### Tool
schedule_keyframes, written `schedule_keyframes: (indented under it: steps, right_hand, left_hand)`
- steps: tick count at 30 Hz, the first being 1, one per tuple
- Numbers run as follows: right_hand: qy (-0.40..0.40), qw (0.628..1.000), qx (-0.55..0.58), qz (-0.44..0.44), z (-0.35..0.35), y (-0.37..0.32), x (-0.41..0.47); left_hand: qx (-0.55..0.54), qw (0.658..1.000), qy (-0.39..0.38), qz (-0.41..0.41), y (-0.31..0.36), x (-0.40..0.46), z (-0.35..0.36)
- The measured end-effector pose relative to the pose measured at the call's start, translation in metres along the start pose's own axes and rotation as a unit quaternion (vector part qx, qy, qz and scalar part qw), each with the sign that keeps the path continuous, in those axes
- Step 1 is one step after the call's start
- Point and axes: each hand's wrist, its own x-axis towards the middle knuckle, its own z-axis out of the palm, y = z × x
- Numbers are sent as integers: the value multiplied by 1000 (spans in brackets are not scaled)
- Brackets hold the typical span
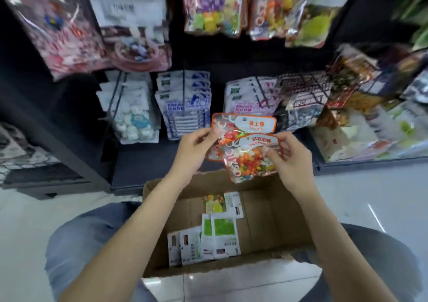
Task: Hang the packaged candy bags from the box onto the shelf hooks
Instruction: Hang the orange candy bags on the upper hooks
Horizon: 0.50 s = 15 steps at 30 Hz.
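The cardboard box (pixel 273 220) sat open between the person's knees, several flat bags (pixel 208 239) lying inside. Above its far edge, the left hand (pixel 196 146) pinched one orange-trimmed candy bag (pixel 245 125) while the right hand (pixel 287 155) pinched another candy bag (pixel 250 160) overlapping it, below the shelf hooks (pixel 183 88).

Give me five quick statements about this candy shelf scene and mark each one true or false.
1. The left hand pinches the rear orange-edged clear candy bag. True.
2. The right hand hangs empty. False: it grips the front orange-edged bag of colourful candies.
3. The brown cardboard box is sealed shut. False: it stands open.
4. White and green packets lie in the box. True.
5. Both held bags already hang on a black shelf hook. False: they are held above the box, off the hooks.
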Motion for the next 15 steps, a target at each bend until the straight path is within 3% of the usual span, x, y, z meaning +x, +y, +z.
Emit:
schedule_keyframes:
  steps: [4, 9, 15]
  right_hand:
    - [15, 999, 37, -29, -22, -32, 44]
    - [18, 994, 60, -92, -29, -76, 101]
    - [-12, 985, 51, -163, -12, -107, 149]
  left_hand:
    - [95, 986, 13, 140, 60, 26, 8]
    - [148, 936, 123, 294, 107, 61, 0]
    - [113, 914, 218, 322, 134, 95, -24]
